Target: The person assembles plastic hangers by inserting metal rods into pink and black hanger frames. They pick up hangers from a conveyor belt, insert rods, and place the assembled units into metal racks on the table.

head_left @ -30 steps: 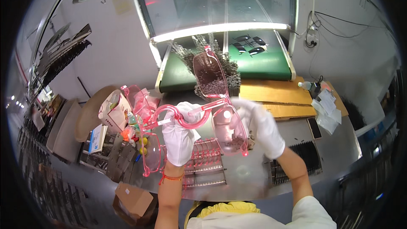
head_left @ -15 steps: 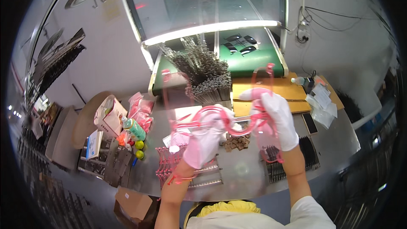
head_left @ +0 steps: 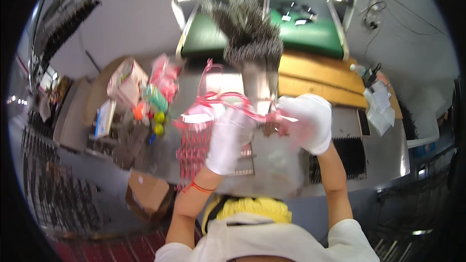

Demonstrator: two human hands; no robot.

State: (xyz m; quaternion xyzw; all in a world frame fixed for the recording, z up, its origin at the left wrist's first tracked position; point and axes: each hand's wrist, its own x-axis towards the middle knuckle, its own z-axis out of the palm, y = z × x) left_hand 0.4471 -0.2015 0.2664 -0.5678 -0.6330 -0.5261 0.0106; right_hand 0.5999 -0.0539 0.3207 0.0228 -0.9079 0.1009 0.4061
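A pink eyeglass frame (head_left: 228, 98), smeared by motion, is held above the table between my gloved hands. My left hand (head_left: 229, 138), in a white glove, is closed around its left portion; its fingertips are blurred. On the other side, my right hand (head_left: 310, 122), also gloved in white, grips the frame's right end, and its fingers are partly smeared. A thin pink arm of the frame sticks up at the far left. Below my left hand lies a metal rack with several pink frames (head_left: 190, 154). Small brown pieces (head_left: 268, 129) are partly hidden beneath the held frame.
A dense bundle of thin metal rods (head_left: 255, 51) stands at the back, before a green conveyor (head_left: 315, 39) bearing dark glasses. Yellow boards (head_left: 315, 90), a phone (head_left: 363, 122) and a dark rack (head_left: 347, 160) are right. A green bottle (head_left: 156, 98) and pink bags (head_left: 165, 85) are left.
The view has tilted downward. The held frame has turned; its right side no longer stands up beside my right hand. My right hand has turned over and shows the back of its glove.
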